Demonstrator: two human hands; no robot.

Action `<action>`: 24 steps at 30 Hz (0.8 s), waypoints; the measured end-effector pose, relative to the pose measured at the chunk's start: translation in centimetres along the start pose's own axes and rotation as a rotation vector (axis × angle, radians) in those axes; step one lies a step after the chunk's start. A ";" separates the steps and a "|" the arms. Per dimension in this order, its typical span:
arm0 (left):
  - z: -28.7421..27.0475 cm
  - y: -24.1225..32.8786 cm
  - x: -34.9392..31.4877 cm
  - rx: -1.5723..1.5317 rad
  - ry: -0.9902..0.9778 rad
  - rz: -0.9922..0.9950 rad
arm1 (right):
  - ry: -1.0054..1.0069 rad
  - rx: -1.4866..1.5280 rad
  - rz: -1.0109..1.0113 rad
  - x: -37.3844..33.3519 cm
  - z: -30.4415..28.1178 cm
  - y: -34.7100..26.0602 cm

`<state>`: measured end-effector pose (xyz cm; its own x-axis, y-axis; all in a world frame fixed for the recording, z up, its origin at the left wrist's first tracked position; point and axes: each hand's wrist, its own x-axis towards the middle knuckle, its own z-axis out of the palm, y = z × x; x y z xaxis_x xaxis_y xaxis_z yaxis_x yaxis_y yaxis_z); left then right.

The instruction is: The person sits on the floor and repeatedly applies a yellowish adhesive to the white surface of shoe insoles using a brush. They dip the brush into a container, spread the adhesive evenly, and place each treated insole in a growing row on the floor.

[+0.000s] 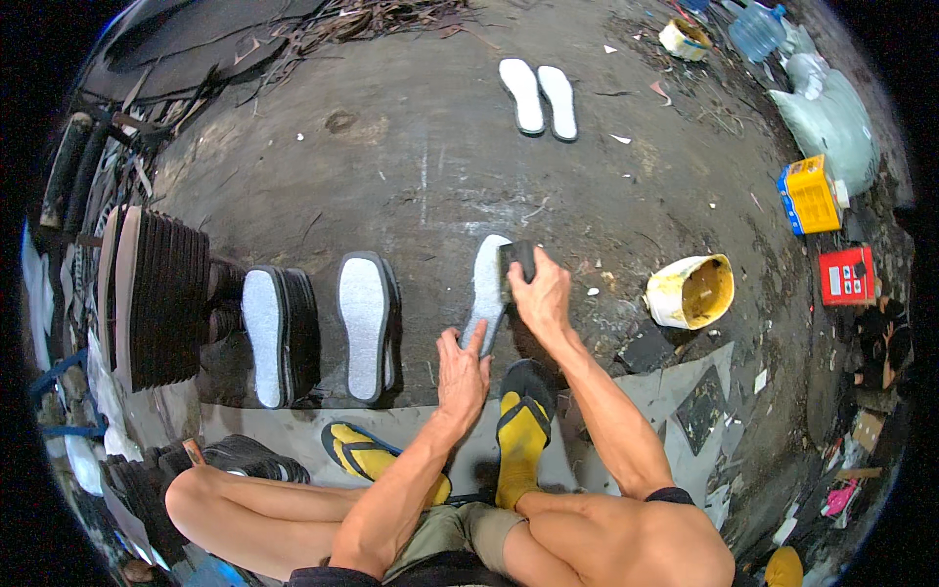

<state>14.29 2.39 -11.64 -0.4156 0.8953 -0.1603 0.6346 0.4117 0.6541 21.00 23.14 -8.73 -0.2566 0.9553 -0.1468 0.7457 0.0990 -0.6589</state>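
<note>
A shoe sole with a pale grey-white top (489, 269) lies on the dark ground before me. My left hand (463, 377) holds it at the near end, the index finger stretched along its surface. My right hand (543, 291) grips a dark, block-shaped brush (515, 262), which meets the right edge of the sole's upper half. The brush's underside is mostly hidden. To the left stand two stacks of soles, one with a light top (363, 313) and another (263, 328) beyond it. Farther off, a pair of white-topped soles (539, 98) lies side by side.
A cut-off whitish container (675, 293) with yellowish residue inside sits to the right. At the far left stands a long row of dark soles (166, 298). A yellow-and-blue can (810, 196), a red box (846, 275) and a pale plastic bag (829, 122) line the right side.
</note>
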 end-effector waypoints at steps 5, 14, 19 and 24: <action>-0.1 -0.1 -0.2 0.000 -0.015 0.002 | 0.081 -0.094 -0.489 4.2 0.6 0.3; 0.0 -0.3 -0.4 -0.059 -0.010 -0.011 | -0.155 -0.083 -0.827 5.8 -1.8 0.8; -0.5 -0.2 1.3 -0.093 0.035 0.032 | -0.272 -0.196 -0.787 0.9 -3.4 2.4; -0.3 0.5 4.3 -0.136 0.052 0.048 | -0.145 -0.187 -0.589 8.8 -2.0 2.3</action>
<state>12.63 6.35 -11.76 -0.4224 0.9019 -0.0901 0.5618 0.3386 0.7548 21.74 32.36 -10.07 -0.7278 0.6793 0.0940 0.5451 0.6562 -0.5217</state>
